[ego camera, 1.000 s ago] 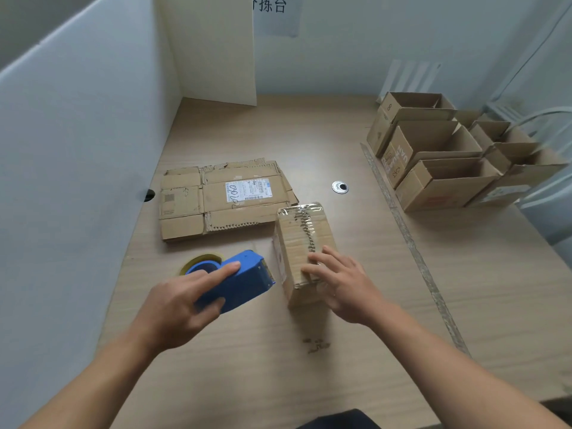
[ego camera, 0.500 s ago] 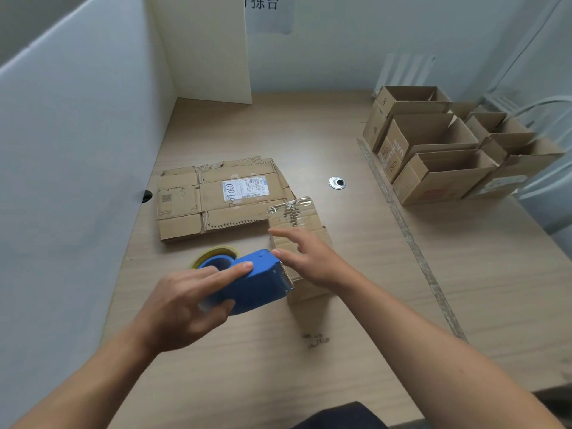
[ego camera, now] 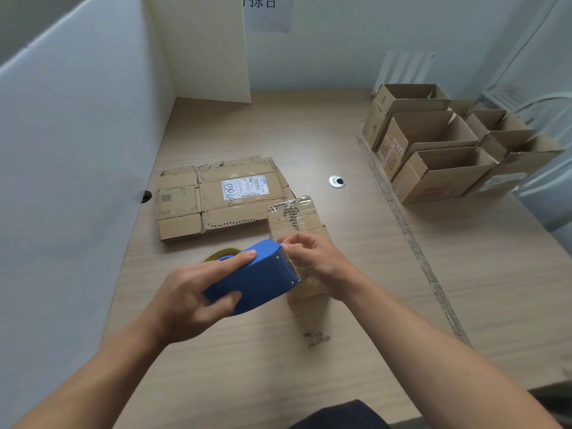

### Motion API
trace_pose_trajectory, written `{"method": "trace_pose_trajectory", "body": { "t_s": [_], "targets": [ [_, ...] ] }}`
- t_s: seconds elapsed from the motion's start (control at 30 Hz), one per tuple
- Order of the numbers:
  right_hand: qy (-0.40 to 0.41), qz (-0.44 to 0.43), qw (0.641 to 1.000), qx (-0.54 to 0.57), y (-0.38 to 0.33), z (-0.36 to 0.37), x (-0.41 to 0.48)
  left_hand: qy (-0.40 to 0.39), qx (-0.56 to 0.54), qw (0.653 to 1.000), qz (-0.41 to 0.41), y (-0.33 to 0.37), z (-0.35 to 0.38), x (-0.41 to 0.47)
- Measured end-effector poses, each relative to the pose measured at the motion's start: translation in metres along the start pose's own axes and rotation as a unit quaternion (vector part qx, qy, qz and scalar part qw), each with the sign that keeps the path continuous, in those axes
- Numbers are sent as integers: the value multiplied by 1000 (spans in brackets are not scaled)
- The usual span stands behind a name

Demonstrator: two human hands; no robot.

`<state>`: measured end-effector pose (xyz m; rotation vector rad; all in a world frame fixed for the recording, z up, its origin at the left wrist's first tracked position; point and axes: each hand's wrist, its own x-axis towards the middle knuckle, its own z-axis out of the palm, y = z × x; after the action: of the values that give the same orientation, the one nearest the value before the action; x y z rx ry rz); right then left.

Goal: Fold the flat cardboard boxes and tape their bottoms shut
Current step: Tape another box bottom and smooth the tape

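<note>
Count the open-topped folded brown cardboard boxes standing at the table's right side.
5 for sure: front box, middle box and rear box in one row; right-front box and right-rear box beside them. Cardboard behind may be a sixth.

The wooden counter (ego camera: 309,134) carries a stack of flattened cardboard boxes (ego camera: 216,199) near its left edge. A small box (ego camera: 294,218) stands just beside them. Open folded boxes (ego camera: 433,144) cluster at the far right corner, with a metal grommet (ego camera: 336,181) between them and the stack.

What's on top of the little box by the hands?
Crinkly clear tape covers the box's far top. The right hand and the blue tape dispenser, held by the left hand, hide its near end.
</note>
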<state>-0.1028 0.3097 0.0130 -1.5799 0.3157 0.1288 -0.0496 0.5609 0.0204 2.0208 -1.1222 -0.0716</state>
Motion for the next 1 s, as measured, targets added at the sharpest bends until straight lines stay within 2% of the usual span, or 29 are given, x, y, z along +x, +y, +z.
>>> {"method": "trace_pose_trajectory", "body": {
  "t_s": [0.2, 0.33, 0.43, 0.5, 0.57, 0.7, 1.0],
  "targets": [
    [80, -6, 997, 23, 7, -4, -7, -33, -48, 997, -53, 2, -4, 4],
    [127, -17, 991, 26, 14, -8, -19, -107, -72, 988, -87, 4, -9, 13],
    [246, -10, 958, 145, 23, -36, -27, -151, -48, 981, -109, 2, -17, 16],
    [284, -5, 946, 155, 30, -62, -39, -172, -62, 973, -139, -2, -24, 13],
    [272, -4, 952, 139, 36, -73, -50, -193, -78, 964, -163, -2, -25, 16],
    [278, 26, 943, 182, 57, -63, -50, -232, -46, 951, -201, -2, -5, 32],
    [298, 62, 921, 244, 89, -57, -31, -248, -29, 925, -285, -6, 17, 46]
  ]
}}
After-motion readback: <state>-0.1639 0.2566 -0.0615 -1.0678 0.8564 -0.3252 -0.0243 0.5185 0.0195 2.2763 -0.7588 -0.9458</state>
